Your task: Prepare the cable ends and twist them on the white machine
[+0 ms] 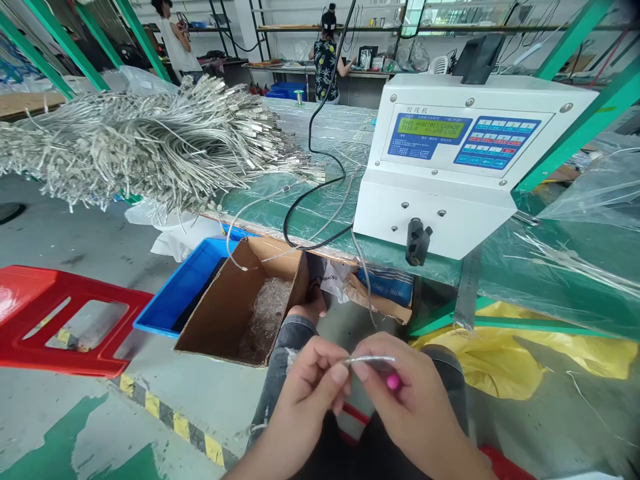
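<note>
Head view: left fingers [340,373] and right fingers [361,371] pinch a short braided silver wire [370,359] between them, its long axis running sideways across the fingertips, its free end nearer the right hand [413,400].

We're riding along on the person's own head here, camera pitched forward and down, straight over the lap [295,333]! The left hand [305,390] and right hand [415,413] are closest, big and low in the frame. Just beyond, the bench [260,207] crosses the view, the white wire-twisting machine [440,167] looming near on the right, and the shot runs on to the far shelving [325,28].
</note>
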The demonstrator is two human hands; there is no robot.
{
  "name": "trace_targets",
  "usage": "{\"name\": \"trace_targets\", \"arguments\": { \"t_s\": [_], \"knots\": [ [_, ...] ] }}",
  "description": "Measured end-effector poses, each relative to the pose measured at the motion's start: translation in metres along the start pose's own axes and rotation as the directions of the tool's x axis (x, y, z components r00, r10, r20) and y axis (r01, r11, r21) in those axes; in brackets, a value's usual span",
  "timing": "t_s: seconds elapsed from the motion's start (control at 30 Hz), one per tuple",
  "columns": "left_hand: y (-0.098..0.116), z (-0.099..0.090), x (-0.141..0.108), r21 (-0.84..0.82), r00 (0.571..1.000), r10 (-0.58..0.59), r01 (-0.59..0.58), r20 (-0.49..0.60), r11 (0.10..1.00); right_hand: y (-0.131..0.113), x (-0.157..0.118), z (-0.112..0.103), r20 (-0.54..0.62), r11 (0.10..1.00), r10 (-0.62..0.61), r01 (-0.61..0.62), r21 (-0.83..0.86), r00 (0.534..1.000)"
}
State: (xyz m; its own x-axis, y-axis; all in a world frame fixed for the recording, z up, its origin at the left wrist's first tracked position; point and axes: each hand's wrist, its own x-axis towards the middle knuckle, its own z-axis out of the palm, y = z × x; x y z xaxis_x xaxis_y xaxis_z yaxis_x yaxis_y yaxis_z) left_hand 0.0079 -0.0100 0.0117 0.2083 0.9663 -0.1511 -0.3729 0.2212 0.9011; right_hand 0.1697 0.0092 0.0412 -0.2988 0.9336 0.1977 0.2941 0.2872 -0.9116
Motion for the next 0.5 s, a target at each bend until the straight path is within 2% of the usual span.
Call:
{"name": "trace_targets", "arguments": {
  "t_s": [0.13,0.23,0.3,0.43,0.47,0.5],
  "knots": [
    [0.006,-0.011,-0.001,0.352,0.993,0.1,-0.114,0.056,0.929,-0.006,0.0,-0.009,0.062,0.992,0.129,-0.129,-0.009,0.99],
    [0.007,-0.017,0.0,0.487,0.954,0.25,-0.3,0.167,0.82,-0.007,0.002,-0.011,0.16,0.922,0.334,-0.357,0.15,0.929],
    [0.006,-0.019,0.001,0.505,0.919,0.323,-0.393,0.225,0.768,-0.004,0.002,-0.008,0.265,0.796,0.43,-0.501,0.339,0.863],
    [0.003,-0.018,0.003,0.508,0.868,0.414,-0.496,0.273,0.704,0.005,-0.002,0.001,0.48,0.426,0.482,-0.675,0.603,0.733],
    [0.002,-0.018,0.003,0.514,0.869,0.417,-0.494,0.267,0.701,0.007,-0.003,0.003,0.499,0.365,0.484,-0.684,0.631,0.719],
    [0.002,-0.017,0.003,0.519,0.88,0.406,-0.475,0.248,0.711,0.008,-0.004,0.006,0.496,0.343,0.484,-0.678,0.65,0.721]
  ]
}}
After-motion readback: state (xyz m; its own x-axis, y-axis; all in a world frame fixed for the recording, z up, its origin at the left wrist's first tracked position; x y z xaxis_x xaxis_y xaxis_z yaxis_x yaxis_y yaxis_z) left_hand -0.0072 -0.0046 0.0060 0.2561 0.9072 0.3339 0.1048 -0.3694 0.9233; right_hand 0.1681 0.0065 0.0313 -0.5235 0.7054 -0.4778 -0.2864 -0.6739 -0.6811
